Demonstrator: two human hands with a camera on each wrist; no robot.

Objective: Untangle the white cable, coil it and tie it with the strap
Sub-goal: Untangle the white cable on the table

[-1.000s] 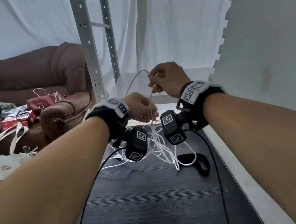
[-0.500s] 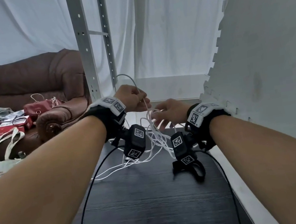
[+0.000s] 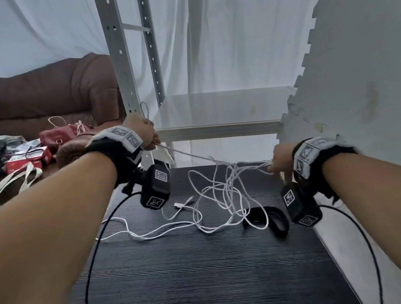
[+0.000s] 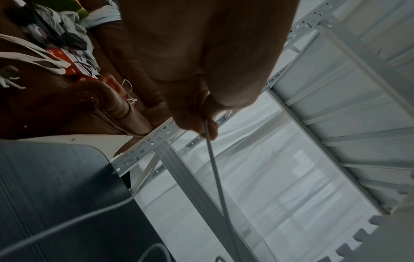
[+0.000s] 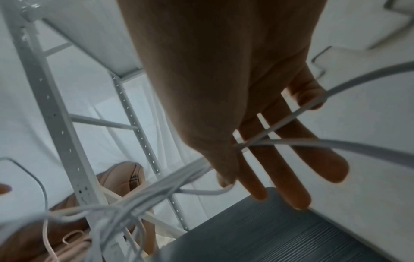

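Hands: two; left hand (image 3: pixel 140 132) up by the grey metal rack (image 3: pixel 118 60), right hand (image 3: pixel 280 162) low at the right
Left hand: clenched round one strand, small loop sticking up above the fist
Right hand: fingers (image 5: pixel 291 177) straight and spread, strands looped across them, thumb pinching strands
Cable: one long thin white cable (image 3: pixel 216 196), pulled tight between both hands, rest hanging in a loose tangle down onto the dark ribbed table top (image 3: pixel 200 282)
Strap: one black loop strap (image 3: pixel 275 221), flat on table, under a cable loop near right wrist
Containers: one red bag (image 3: pixel 58 136) on brown sofa (image 3: pixel 30 99), inside not seen
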